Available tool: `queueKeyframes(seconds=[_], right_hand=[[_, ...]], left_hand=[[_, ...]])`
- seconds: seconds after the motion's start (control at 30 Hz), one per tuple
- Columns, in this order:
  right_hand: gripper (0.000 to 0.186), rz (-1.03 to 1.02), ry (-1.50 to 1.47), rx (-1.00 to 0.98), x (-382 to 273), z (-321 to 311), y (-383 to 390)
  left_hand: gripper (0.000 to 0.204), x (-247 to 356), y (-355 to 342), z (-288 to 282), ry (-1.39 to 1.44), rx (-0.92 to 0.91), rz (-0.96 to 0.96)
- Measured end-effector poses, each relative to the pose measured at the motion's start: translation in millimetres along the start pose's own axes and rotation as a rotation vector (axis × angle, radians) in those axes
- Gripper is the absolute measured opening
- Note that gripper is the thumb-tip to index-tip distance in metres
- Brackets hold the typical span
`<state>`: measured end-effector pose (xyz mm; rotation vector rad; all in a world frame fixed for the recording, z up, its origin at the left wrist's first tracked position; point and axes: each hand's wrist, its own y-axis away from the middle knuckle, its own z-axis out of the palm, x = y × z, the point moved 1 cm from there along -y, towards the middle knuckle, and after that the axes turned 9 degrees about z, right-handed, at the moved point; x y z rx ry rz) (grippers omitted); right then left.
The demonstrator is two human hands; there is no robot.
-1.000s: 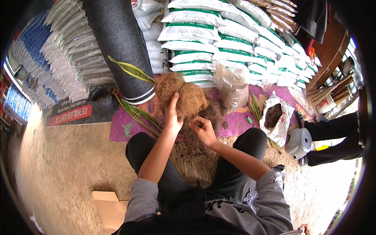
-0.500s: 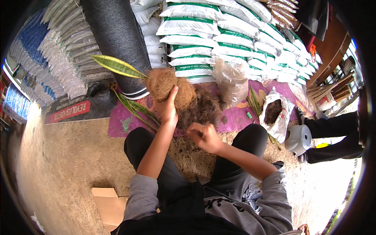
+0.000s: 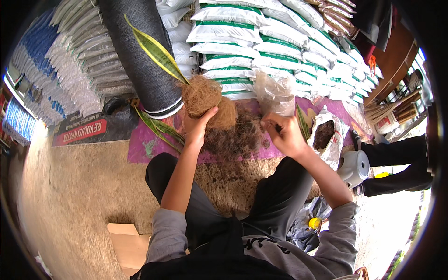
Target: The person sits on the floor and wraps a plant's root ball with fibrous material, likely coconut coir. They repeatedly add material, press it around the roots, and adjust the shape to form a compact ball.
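Observation:
My left hand (image 3: 196, 130) grips a round ball of brown coconut fibre (image 3: 203, 95) from below, its thumb pressed along the side. A yellow-edged snake plant leaf (image 3: 156, 49) sticks out of the ball toward the upper left. Off to the right, my right hand (image 3: 290, 135) is raised with its fingers curled in a pinch; anything between them is too small to make out. Under and between the hands lies a heap of loose dark fibre and soil (image 3: 245, 137) on a purple mat (image 3: 144, 144).
More snake plant leaves (image 3: 161, 128) lie at the left of the mat. A clear plastic bag (image 3: 275, 93) and a white sack of soil (image 3: 324, 135) stand at the right, near a grey stool (image 3: 355, 167) and another person's legs (image 3: 396, 170). Stacked white sacks (image 3: 228, 32) and a black roll (image 3: 140, 51) line the back.
My right hand has moved right and upward, away from the ball. The fibre ball has turned, so its leaf points more steeply up, and has shifted slightly right.

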<state>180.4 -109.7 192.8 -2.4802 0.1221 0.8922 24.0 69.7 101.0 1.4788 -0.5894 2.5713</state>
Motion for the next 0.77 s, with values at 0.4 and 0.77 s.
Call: queueKeyframes(seconds=[0.4, 0.77], right_hand=[[0.009, 0.082, 0.016, -0.059, -30, -46, -32], [0.008, 0.022, -0.252, -0.609, -20, -11, 27]], left_hand=[[0.082, -3, 8, 3, -0.01, -0.183, -0.235], [0.067, -26, -11, -23, 0.143, 0.175, -0.373]])
